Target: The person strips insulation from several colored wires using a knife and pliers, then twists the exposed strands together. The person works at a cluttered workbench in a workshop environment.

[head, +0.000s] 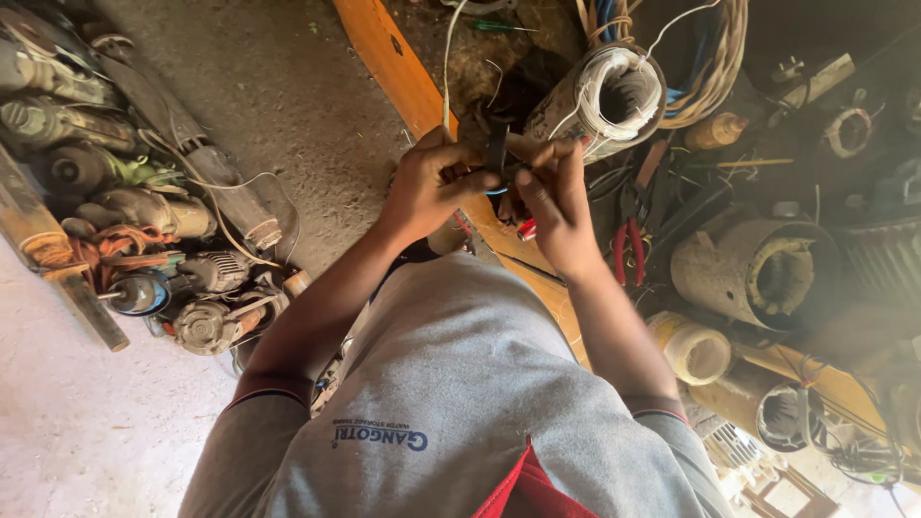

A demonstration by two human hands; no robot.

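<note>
My left hand [432,182] and my right hand [554,197] meet in front of my chest, both pinched on a small dark part [497,153] with a bit of blue at its lower edge. A thin white wire [447,58] runs up from the hands out of view. Just beyond the hands lies a motor stator [600,96] wound with white wire. The part's shape is mostly hidden by my fingers.
An orange plank [393,62] runs diagonally under the hands. Red-handled pliers [628,245] lie at the right, near cylindrical motor housings [758,269] and coiled cables [715,53]. Old motors and armatures [182,259] pile at the left on the concrete floor [288,86].
</note>
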